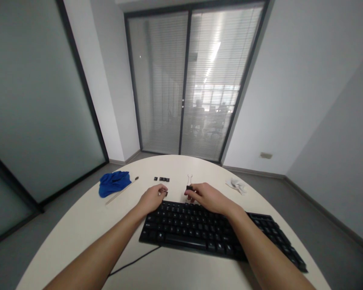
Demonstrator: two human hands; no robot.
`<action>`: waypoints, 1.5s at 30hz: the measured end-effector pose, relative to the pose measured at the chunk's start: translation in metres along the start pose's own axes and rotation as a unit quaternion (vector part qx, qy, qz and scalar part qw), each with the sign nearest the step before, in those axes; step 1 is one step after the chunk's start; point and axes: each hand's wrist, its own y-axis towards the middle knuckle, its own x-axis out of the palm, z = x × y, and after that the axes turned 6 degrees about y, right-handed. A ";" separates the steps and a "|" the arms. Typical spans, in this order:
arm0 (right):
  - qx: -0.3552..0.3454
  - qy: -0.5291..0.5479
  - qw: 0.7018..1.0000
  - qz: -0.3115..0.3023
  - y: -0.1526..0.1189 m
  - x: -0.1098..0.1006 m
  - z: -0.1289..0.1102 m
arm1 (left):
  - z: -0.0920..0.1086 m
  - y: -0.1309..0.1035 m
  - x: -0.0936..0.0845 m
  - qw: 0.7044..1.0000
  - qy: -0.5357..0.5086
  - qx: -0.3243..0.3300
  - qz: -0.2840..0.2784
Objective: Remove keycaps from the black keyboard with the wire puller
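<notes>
My right hand (208,196) grips a wire keycap puller (189,187) by its black middle, above the far edge of a black keyboard (187,241). Two thin wire prongs stick out from it, away from me. My left hand (153,198) is closed at the keyboard's far left corner, with thumb and fingertips pinching a small dark keycap (166,193). Just beyond that hand, several loose black keycaps (164,179) lie in a row on the table. My right forearm passes over the keyboard and hides part of its keys.
On the round pale table (78,249), a blue cloth (114,182) and a thin brush (122,190) lie at the left. A crumpled white cloth (236,185) lies at the right. The keyboard's cable (134,261) runs toward me at the near left. Glass doors (160,88) stand behind.
</notes>
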 end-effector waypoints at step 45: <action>-0.007 -0.029 0.999 -0.010 -0.006 -0.010 -0.009 | 0.010 0.007 -0.005 0.999 0.043 0.025 -0.007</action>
